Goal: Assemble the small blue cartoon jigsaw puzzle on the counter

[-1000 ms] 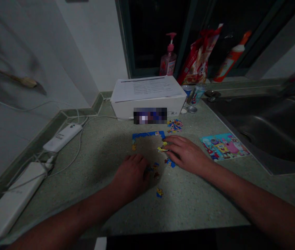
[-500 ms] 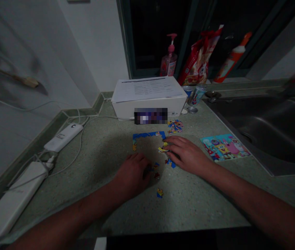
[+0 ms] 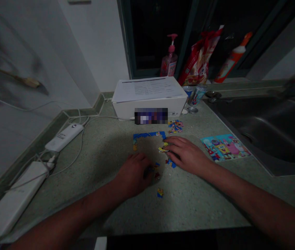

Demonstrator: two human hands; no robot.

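Note:
On the green countertop lies a partly joined puzzle border [image 3: 149, 134], blue along the top with short sides running down. My right hand [image 3: 184, 152] rests at the border's right side, fingers slightly spread over a yellow piece [image 3: 163, 150]. Just below its fingertips are blue and red pieces [image 3: 170, 163]. My left hand [image 3: 137, 173] is curled below the border, beside small dark-red pieces [image 3: 157, 174]; what its fingers hold, if anything, is hidden. A single yellow and blue piece [image 3: 160, 193] lies nearer the front edge.
A loose pile of pieces [image 3: 175, 126] sits near a white box [image 3: 150, 97] with a phone against it. The cartoon picture card [image 3: 225, 147] lies beside the sink [image 3: 272, 128]. White power strips [image 3: 14, 198] and cables run along the left. Cans [image 3: 197, 95] stand behind.
My left hand has shifted very slightly over the small pieces. My right hand stays in place.

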